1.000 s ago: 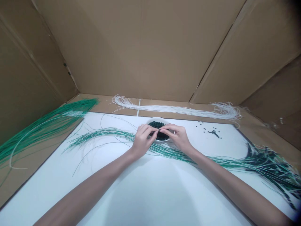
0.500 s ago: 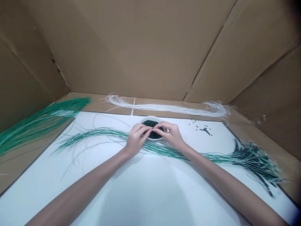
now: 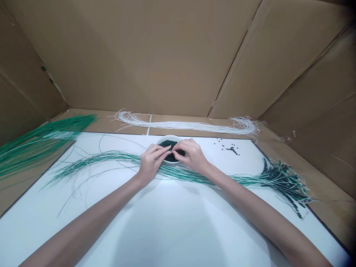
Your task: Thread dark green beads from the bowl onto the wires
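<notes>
Over a white bowl (image 3: 170, 137) of small dark beads (image 3: 167, 144), my left hand (image 3: 150, 163) is closed in a pinch. My right hand (image 3: 191, 154) pinches as well, its fingertips almost meeting those of the left. Whatever lies between the fingertips is too small to make out. Below both hands, a bundle of green strands (image 3: 191, 175) runs across the white board, passing under my right forearm. Its right end carries a thick cluster of dark beaded tips (image 3: 286, 181); the left end fans out loose.
White strands (image 3: 189, 127) lie along the back, by the cardboard wall (image 3: 155, 55). More green strands (image 3: 50, 139) rest at the far left. Several loose dark beads (image 3: 232, 149) are scattered right of the bowl on the white board (image 3: 167, 222). Cardboard walls stand at both sides.
The whole view has shifted, so everything appears further left. My hands stay pinched together over the bowl, with the fingertips slightly further apart.
</notes>
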Available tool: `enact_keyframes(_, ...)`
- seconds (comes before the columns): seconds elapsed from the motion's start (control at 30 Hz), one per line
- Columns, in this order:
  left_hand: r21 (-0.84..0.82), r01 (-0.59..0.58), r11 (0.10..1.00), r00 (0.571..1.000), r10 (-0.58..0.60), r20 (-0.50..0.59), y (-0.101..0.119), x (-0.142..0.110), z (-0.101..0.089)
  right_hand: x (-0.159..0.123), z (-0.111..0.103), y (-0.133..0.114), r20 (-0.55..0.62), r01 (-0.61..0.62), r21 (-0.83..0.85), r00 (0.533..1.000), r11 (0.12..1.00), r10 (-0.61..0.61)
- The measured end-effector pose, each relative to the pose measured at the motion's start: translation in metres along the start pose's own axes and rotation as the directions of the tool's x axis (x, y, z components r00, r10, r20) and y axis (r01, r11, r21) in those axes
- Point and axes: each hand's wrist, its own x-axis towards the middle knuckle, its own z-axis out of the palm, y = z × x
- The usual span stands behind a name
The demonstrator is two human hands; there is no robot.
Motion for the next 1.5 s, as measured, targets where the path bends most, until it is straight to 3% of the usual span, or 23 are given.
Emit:
enact_keyframes(0.27,0.07,0.092,0.993,0.996,-0.092,0.007,0.01,0.002,-0.003,0.002,-0.003,0.0,0.081,-0.052,-0.02,0.995,0.998,0.054)
enact_keyframes(0.43,0.088,0.089,0.992,0.996,-0.088,-0.012,0.01,0.003,-0.002,0.008,-0.007,0.004,0.189,-0.102,-0.036,0.976,0.994,0.107)
enact_keyframes(0.6,0.084,0.101,0.991,0.994,-0.098,-0.044,0.009,0.003,-0.002,0.018,-0.012,0.009,0.444,-0.161,-0.134,0.873,0.978,0.204)
enact_keyframes(0.73,0.094,0.095,0.991,0.994,-0.089,-0.065,0.011,0.003,-0.002,0.024,-0.009,0.005,0.54,-0.127,-0.229,0.808,0.965,0.235)
enact_keyframes(0.87,0.097,0.071,0.993,0.997,-0.067,-0.046,0.011,0.004,-0.003,0.026,-0.008,0.002,0.533,-0.124,-0.268,0.807,0.956,0.254)
enact_keyframes(0.97,0.093,0.078,0.993,0.997,-0.075,-0.036,0.009,0.004,-0.003,0.024,-0.009,0.004,0.512,-0.142,-0.207,0.827,0.968,0.231)
enact_keyframes(1.13,0.089,0.083,0.993,0.996,-0.079,-0.042,0.007,0.003,-0.002,0.017,-0.011,0.006,0.447,-0.216,0.011,0.874,0.976,0.188)
enact_keyframes(1.27,0.078,0.088,0.993,0.996,-0.086,-0.029,0.007,0.002,-0.002,0.008,-0.009,0.005,0.334,-0.304,0.225,0.917,0.926,0.22)
enact_keyframes(1.5,0.108,0.037,0.993,0.999,-0.034,-0.036,0.005,0.002,-0.001,0.001,-0.003,0.008,0.265,-0.401,0.425,0.912,0.811,0.313)
